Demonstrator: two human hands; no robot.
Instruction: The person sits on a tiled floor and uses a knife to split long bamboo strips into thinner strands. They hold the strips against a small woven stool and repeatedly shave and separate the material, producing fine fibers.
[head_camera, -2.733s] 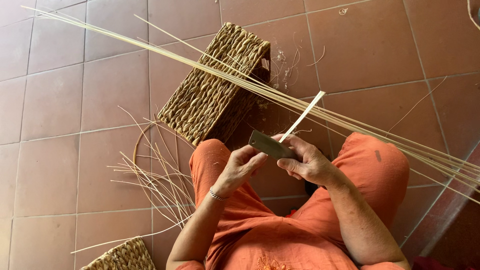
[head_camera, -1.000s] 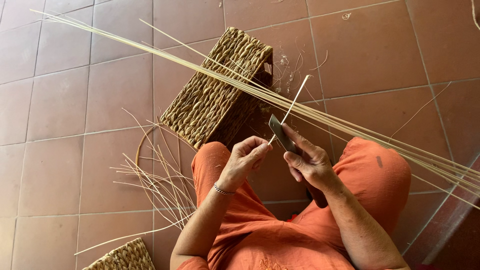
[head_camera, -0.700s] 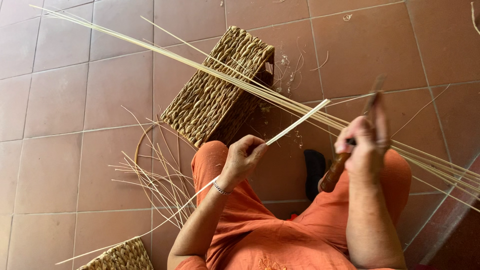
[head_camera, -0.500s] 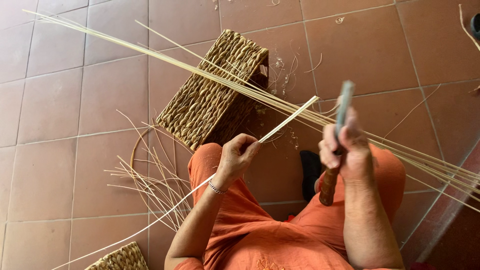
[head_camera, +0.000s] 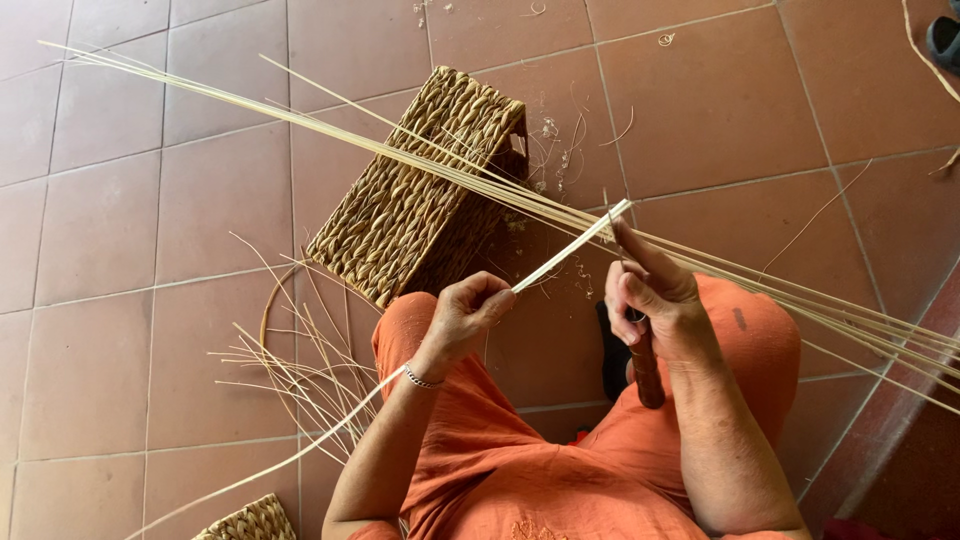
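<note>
Partly hidden: left hand pinching a cane strip; right hand around a knife handle, blade perhaps concealed.

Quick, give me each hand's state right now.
Left hand: closed, gripping a pale cane strip.
Right hand: closed on a knife's wooden handle, forefinger extended along the blade.

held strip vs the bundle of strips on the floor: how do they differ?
The held strip is single, pinched in the left hand and met at its tip by the right hand; the bundle is many strips, untouched, lying across the woven basket. Both are pale, thin and long.
</note>
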